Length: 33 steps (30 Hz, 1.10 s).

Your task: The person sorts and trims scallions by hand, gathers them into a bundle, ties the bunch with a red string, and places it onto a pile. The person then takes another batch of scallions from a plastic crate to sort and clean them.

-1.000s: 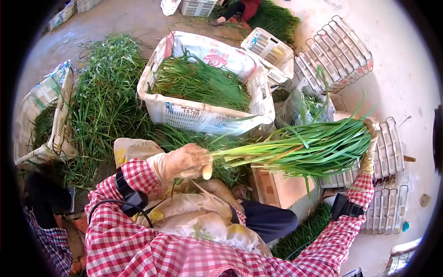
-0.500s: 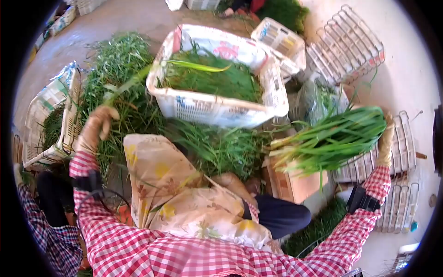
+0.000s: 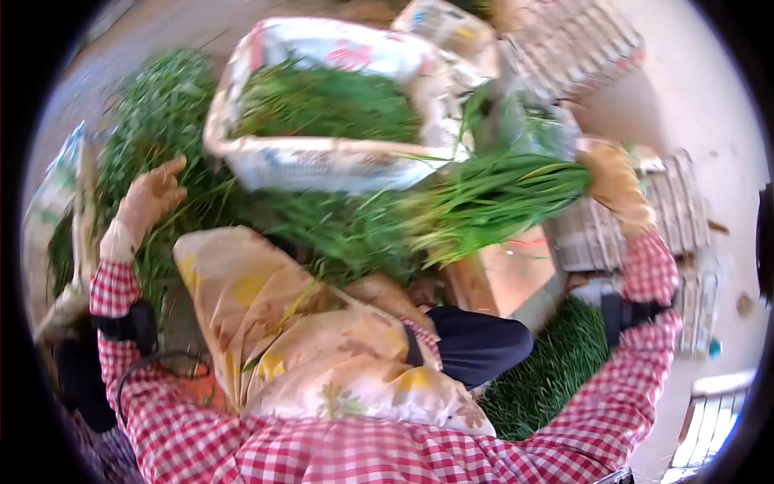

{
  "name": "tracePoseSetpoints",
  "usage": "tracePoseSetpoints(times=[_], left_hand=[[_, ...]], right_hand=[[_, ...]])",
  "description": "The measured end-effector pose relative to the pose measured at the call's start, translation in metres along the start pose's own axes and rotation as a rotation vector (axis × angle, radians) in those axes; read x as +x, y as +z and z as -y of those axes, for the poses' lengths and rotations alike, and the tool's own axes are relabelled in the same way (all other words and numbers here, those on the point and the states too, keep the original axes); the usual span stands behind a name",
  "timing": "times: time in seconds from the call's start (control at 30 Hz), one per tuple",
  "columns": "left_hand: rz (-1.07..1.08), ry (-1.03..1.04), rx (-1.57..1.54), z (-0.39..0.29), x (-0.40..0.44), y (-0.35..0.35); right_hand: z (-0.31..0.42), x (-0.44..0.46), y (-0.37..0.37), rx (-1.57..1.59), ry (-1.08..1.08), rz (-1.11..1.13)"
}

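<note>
My right hand, in a tan glove, is closed around the leafy end of a bunch of green chives. The bunch lies nearly level, its pale stalk ends pointing left, above a cardboard box. My left hand, also gloved, has its fingers apart and holds nothing. Just beneath and beside it is a large heap of loose greens. Between my hands, more loose greens lie in front of a white lined crate with cut greens inside.
A flowered apron covers my lap. Stacked crates and further crates stand on the right. Dark green bundles lie beside my right knee. At far left is another crate, close to my left arm.
My right hand has brought the bunch leftward and inward. The long pale leaf near my left hand and the yellow-green leaf above the crate are no longer seen there. The view has shifted.
</note>
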State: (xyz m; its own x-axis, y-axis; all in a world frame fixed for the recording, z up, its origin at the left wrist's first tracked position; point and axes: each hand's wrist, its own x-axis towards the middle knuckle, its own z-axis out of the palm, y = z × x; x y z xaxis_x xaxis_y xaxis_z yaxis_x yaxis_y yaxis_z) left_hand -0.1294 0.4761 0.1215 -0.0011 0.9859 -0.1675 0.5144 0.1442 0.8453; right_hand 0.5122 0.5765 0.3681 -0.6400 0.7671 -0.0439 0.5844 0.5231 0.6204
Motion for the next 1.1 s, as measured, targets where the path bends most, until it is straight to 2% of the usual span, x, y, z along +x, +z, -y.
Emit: tracePoseSetpoints(times=[0.03, 0.07, 0.1, 0.13, 0.17, 0.2, 0.3, 0.33, 0.4, 0.47, 0.53, 0.6, 0.63, 0.67, 0.7, 0.73, 0.8, 0.87, 0.9, 1.0, 1.07, 1.1], left_hand=[[0.033, 0.127, 0.165, -0.004, 0.012, 0.008], [0.028, 0.201, 0.255, -0.022, 0.019, 0.022], [0.049, 0.288, 0.308, -0.044, 0.023, 0.034], [0.067, 0.361, 0.368, -0.064, 0.021, 0.046], [0.142, 0.418, 0.246, -0.081, 0.022, 0.058], [0.23, 0.338, 0.243, -0.094, 0.024, 0.068], [0.401, 0.315, 0.435, -0.132, 0.024, 0.102], [0.475, 0.289, 0.476, -0.136, 0.028, 0.117], [0.592, 0.556, 0.385, -0.1, 0.049, 0.169], [0.685, 0.472, 0.366, -0.135, 0.027, 0.189], [0.795, 0.554, 0.356, -0.115, 0.027, 0.234], [0.864, 0.657, 0.395, -0.095, 0.023, 0.281], [0.937, 0.64, 0.427, -0.101, 0.017, 0.291], [1.002, 0.615, 0.462, -0.106, 0.011, 0.299], [1.02, 0.624, 0.433, -0.092, 0.011, 0.314], [1.033, 0.633, 0.406, -0.072, 0.015, 0.334], [1.122, 0.478, 0.415, -0.025, 0.03, 0.366], [1.112, 0.407, 0.511, -0.023, 0.034, 0.35], [1.08, 0.329, 0.521, -0.022, 0.035, 0.339], [0.943, 0.224, 0.553, -0.008, 0.044, 0.333], [0.872, 0.216, 0.471, 0.001, 0.046, 0.335], [0.851, 0.218, 0.435, 0.008, 0.047, 0.339]], right_hand=[[-0.008, -0.005, 0.02, -0.088, 0.027, -0.131], [-0.005, 0.005, 0.006, 0.064, 0.075, -0.254], [-0.003, 0.013, -0.005, 0.17, 0.194, -0.247], [-0.01, 0.018, -0.005, 0.2, 0.137, -0.365], [-0.013, 0.02, -0.016, 0.196, 0.18, -0.264], [-0.014, 0.023, -0.03, 0.192, 0.227, -0.169], [-0.017, 0.032, -0.066, 0.171, 0.454, 0.103], [-0.018, 0.031, -0.075, 0.154, 0.468, 0.142], [-0.019, 0.032, -0.084, 0.13, 0.493, 0.215], [-0.032, 0.036, -0.08, 0.058, 0.49, 0.276], [-0.039, 0.045, -0.081, 0.006, 0.529, 0.337], [-0.042, 0.058, -0.088, 0.013, 0.58, 0.309], [-0.044, 0.068, -0.093, 0.012, 0.598, 0.29], [-0.047, 0.082, -0.095, 0.015, 0.613, 0.263], [-0.061, 0.094, -0.085, 0.081, 0.704, 0.141], [-0.073, 0.111, -0.088, 0.1, 0.779, 0.146], [-0.105, 0.125, -0.081, 0.05, 0.78, -0.182], [-0.112, 0.136, -0.104, 0.103, 0.893, -0.274], [-0.111, 0.142, -0.111, 0.15, 1.003, -0.39], [-0.103, 0.148, -0.114, 0.395, 1.142, -0.607], [-0.093, 0.155, -0.081, 0.399, 1.149, -0.694], [-0.089, 0.162, -0.054, 0.461, 1.157, -0.671]])
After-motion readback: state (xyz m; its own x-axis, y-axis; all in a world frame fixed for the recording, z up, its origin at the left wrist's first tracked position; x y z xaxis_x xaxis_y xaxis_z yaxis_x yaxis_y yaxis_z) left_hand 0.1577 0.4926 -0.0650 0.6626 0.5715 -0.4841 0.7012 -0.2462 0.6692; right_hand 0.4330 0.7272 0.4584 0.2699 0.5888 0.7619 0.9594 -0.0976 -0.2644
